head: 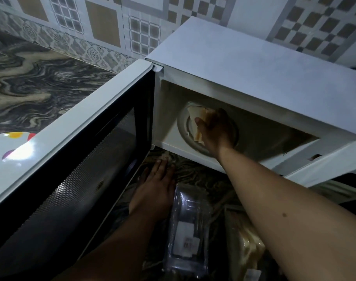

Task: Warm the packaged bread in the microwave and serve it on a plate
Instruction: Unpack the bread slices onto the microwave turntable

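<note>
The microwave [244,63] stands on the right side of the counter [31,82] with its door [76,155] swung wide open to the left. The right hand [215,130] reaches deep inside and holds the bread [195,122], with the thumb and fingers curled around the slices. The bread sits over the round glass tray [182,126] at the bottom of the microwave, and nothing else is in there that I can see. I cannot tell if the bread is going in to get warm or coming out already warm, so the warming step is either just starting or just ending. The left hand [155,189] lies flat on the counter below the open door, fingers straight and a little spread, holding nothing. Just to its right, near the bottom, lies a clear plastic package [190,230] that looks empty. Farther right sits another wrapped pack [248,246] with pale bread still in it. The plate [9,149], white with colored dots, waits far left behind the door with no bread on it, so serving is still left to do.
</note>
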